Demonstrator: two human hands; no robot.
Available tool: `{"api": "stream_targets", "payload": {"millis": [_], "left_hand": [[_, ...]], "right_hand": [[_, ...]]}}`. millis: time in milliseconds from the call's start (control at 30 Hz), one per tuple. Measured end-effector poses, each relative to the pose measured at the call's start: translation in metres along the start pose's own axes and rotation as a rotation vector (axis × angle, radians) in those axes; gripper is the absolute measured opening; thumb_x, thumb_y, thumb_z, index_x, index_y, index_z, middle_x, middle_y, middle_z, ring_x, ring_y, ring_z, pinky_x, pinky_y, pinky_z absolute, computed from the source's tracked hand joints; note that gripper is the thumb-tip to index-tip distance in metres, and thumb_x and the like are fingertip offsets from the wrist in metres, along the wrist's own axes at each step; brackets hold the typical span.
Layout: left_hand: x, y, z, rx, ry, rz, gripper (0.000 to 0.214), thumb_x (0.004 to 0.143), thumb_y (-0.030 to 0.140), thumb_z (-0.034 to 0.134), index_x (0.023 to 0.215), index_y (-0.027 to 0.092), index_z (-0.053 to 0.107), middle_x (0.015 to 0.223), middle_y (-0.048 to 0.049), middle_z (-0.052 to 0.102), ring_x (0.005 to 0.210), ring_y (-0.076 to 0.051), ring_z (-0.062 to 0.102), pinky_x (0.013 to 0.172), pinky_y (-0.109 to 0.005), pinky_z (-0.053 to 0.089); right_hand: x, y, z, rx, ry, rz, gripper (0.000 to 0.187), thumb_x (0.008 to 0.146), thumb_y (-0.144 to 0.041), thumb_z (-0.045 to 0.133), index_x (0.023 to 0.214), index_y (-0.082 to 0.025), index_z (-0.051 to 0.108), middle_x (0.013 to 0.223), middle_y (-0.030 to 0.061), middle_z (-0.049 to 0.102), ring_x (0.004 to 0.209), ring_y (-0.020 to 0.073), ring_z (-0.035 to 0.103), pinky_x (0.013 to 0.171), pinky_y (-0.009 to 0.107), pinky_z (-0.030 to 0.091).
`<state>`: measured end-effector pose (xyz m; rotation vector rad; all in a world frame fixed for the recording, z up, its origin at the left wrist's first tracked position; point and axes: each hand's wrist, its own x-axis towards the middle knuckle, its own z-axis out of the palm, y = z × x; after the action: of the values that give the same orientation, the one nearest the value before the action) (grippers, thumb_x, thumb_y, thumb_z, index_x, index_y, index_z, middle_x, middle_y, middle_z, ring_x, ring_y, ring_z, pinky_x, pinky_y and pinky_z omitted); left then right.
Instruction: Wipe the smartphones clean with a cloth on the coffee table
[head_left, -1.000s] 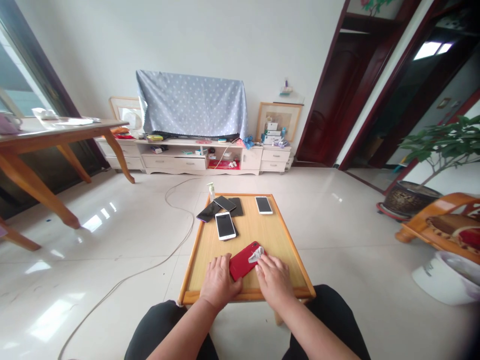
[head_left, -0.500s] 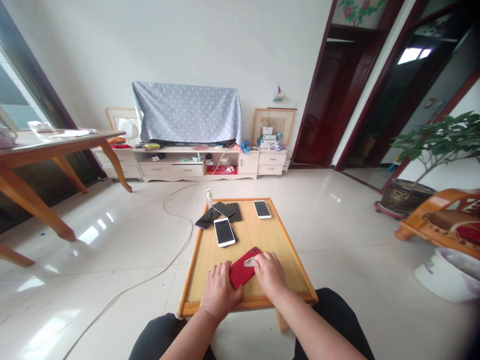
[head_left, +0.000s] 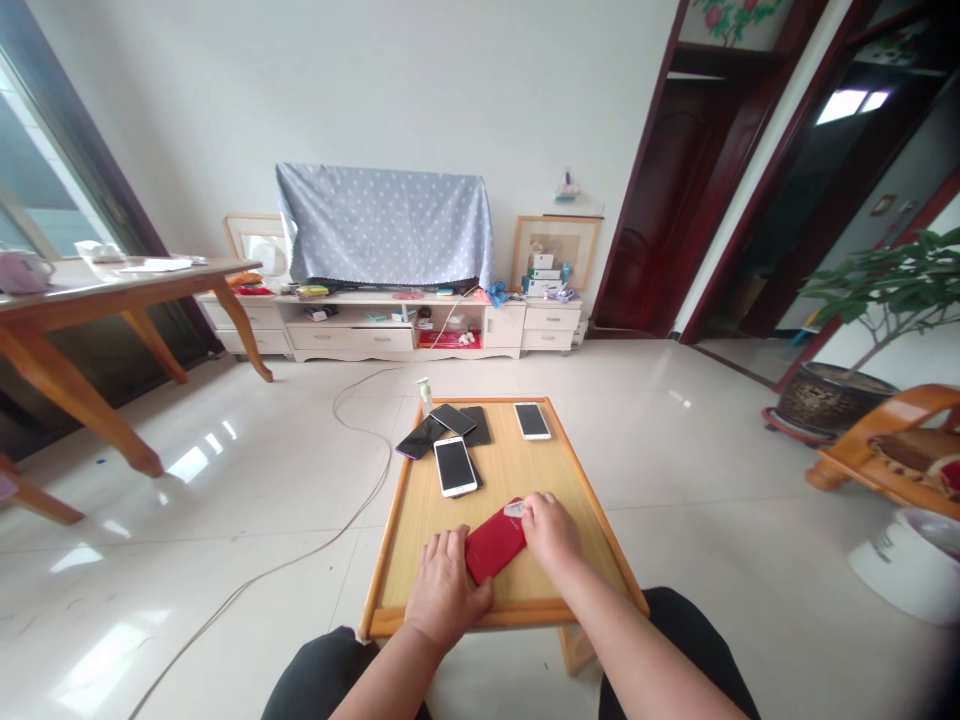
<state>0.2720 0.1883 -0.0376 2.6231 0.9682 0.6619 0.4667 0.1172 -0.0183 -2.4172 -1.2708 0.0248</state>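
A red phone (head_left: 495, 543) lies back side up at a slant on the small wooden table (head_left: 540, 470). My left hand (head_left: 444, 585) grips its lower left end, fingers on the far edge and thumb on the near edge. At the upper right end, the closed fingers of my right hand (head_left: 551, 530) press a small whitish wipe (head_left: 514, 509) against the phone's back. The wipe looks thin; part of it is hidden under the fingers. Beyond my hands lies a white phone (head_left: 455, 467) with a dark screen, partly on top of a dark one.
Several dark phones (head_left: 420, 438) overlap at the table's far left, beside a pump bottle (head_left: 425, 396). Another white phone (head_left: 532, 421) lies at the far right. A cable (head_left: 360, 505) runs along the floor at left. My knees flank the table.
My right hand has slid the wipe up toward the phone's upper right end, uncovering lettering on the back. My left hand keeps its grip. The whole view has shifted slightly.
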Motion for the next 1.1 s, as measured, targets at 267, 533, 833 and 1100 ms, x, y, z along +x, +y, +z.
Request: {"api": "stream_targets", "payload": {"millis": [267,533,833,1100], "left_hand": [[0.002,-0.002,0.002,-0.008,0.036,0.019,0.058,0.072,0.033,0.064,0.127,0.017,0.050,0.109,-0.0113,0.062,0.101,-0.029,0.058,0.092,-0.043,0.045],[0.004,0.004,-0.003,0.004,0.001,-0.020,0.057,0.070,0.030,0.064,0.124,0.018,0.052,0.108,-0.0099,0.061,0.102,-0.029,0.056,0.094,-0.042,0.043],[0.008,0.013,-0.013,0.018,-0.075,-0.026,0.044,0.072,0.025,0.061,0.116,0.021,0.061,0.107,-0.0083,0.061,0.102,-0.027,0.054,0.093,-0.040,0.040],[0.006,0.026,-0.025,0.006,-0.098,0.029,0.043,0.077,0.025,0.058,0.120,0.021,0.063,0.120,-0.0100,0.062,0.111,-0.027,0.054,0.097,-0.040,0.040]], "right_hand": [[-0.024,-0.037,0.016,0.083,-0.026,-0.316,0.020,0.092,-0.020,0.053,0.099,-0.023,0.071,0.113,0.0065,0.064,0.102,0.0215,0.054,0.089,0.029,0.042],[0.011,-0.011,0.011,0.041,0.046,-0.194,0.028,0.096,-0.017,0.046,0.099,-0.020,0.074,0.109,0.0099,0.067,0.101,0.0240,0.055,0.089,0.032,0.044],[-0.050,0.002,0.010,0.163,0.038,-0.215,0.026,0.095,-0.013,0.044,0.084,-0.023,0.066,0.096,0.0052,0.064,0.089,0.0203,0.059,0.080,0.030,0.045],[-0.021,0.047,-0.005,0.251,0.060,0.108,0.017,0.090,-0.015,0.051,0.095,-0.022,0.065,0.099,0.0057,0.065,0.086,0.0183,0.063,0.071,0.026,0.044]]}}
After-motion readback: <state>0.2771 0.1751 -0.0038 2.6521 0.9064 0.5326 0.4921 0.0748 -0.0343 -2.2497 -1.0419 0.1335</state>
